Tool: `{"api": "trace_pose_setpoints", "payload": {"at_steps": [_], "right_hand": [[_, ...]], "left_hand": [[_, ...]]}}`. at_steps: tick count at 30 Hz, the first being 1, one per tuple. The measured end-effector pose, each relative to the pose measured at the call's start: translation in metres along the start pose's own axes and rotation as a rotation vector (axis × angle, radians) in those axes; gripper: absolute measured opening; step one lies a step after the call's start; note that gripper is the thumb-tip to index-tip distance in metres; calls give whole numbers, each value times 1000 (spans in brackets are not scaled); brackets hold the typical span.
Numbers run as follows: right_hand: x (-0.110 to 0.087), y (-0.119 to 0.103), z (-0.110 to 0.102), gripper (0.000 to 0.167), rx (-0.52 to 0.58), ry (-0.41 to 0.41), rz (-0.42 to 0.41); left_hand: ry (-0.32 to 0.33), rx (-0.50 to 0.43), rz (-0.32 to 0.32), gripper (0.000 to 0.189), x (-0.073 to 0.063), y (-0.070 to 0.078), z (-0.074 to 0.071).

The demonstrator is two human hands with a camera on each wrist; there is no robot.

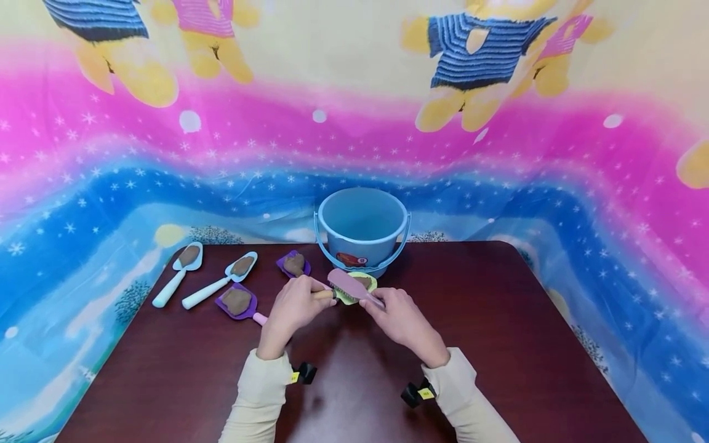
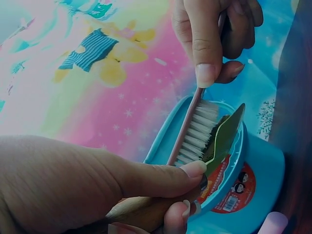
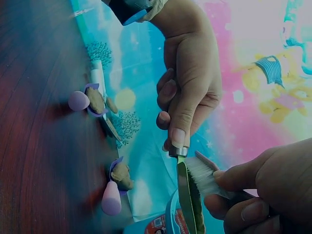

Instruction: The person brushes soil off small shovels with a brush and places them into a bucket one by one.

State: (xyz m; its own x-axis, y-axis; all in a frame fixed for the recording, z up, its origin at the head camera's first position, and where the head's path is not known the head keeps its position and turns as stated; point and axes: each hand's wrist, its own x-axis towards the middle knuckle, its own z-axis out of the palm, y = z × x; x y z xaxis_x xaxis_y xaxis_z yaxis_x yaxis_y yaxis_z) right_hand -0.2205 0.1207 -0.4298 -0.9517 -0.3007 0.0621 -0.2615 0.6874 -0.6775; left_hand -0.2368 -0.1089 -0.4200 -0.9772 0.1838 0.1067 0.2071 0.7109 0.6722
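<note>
My left hand [image 1: 296, 311] pinches the wooden handle [image 2: 141, 212] of a small green garden trowel [image 2: 229, 134], thumb on top near the metal collar. Brown clay-like matter [image 1: 364, 281] lies in its blade. My right hand [image 1: 401, 317] holds a pink brush [image 1: 349, 284] by its thin handle. Its white bristles [image 3: 202, 175] face the blade and touch the brown matter. Both tools are held up off the table, in front of a light blue bucket [image 1: 382, 249].
Two purple shovels [image 1: 252, 301] [image 1: 282, 263] with brown matter lie left of the bucket. Farther left are two light blue scoops [image 1: 196, 261] [image 1: 252, 271], also loaded with brown matter. The dark wooden table [image 1: 515, 344] is bordered by a printed cloth backdrop [image 1: 354, 141].
</note>
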Motion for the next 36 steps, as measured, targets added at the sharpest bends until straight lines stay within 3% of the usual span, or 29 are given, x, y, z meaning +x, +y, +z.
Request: {"api": "trace_pose_setpoints", "payload": {"at_steps": [36], "right_hand": [[1, 11, -13, 15, -16, 47, 48]], "left_hand": [[-15, 22, 2, 18, -4, -5, -8]]}}
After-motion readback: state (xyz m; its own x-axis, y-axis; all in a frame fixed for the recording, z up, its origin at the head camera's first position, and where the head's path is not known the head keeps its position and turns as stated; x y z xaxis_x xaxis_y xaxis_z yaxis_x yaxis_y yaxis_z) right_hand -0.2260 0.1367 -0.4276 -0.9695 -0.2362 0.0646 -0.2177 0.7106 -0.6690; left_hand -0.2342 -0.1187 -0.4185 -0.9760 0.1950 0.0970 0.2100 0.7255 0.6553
